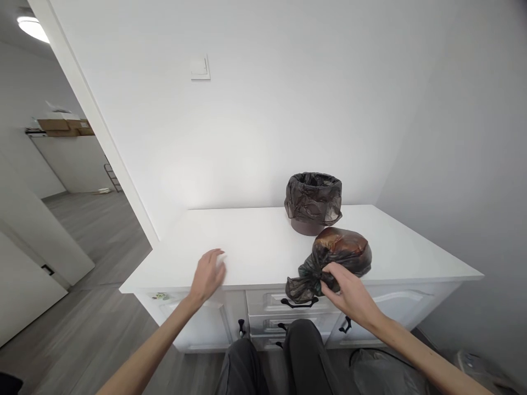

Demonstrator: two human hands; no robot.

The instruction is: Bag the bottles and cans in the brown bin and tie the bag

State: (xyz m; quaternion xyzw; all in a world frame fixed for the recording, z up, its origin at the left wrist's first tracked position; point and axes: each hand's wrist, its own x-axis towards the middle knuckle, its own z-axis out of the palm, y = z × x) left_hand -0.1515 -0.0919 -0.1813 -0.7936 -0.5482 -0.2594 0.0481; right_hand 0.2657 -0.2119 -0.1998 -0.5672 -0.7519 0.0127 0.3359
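A knotted black garbage bag (343, 251) with reddish-brown contents showing through lies at the front edge of the white cabinet top. My right hand (348, 291) pinches it at the knotted neck, and the loose end of the bag hangs over the edge to the left. My left hand (209, 274) is over the left part of the cabinet top, slightly blurred, fingers bent and thumb apart. A faint whitish patch shows between its fingertips and thumb; I cannot tell what it is. Behind the bag stands a small brown bin (307, 226) lined with a black bag (313, 203).
The white cabinet (242, 230) stands against a wall, with drawers and black handles (300, 304) facing my knees. A wall switch (200, 67) is above. At left a doorway opens onto grey floor and cardboard boxes (61, 126). Clear plastic bags (376, 373) lie on the floor at lower right.
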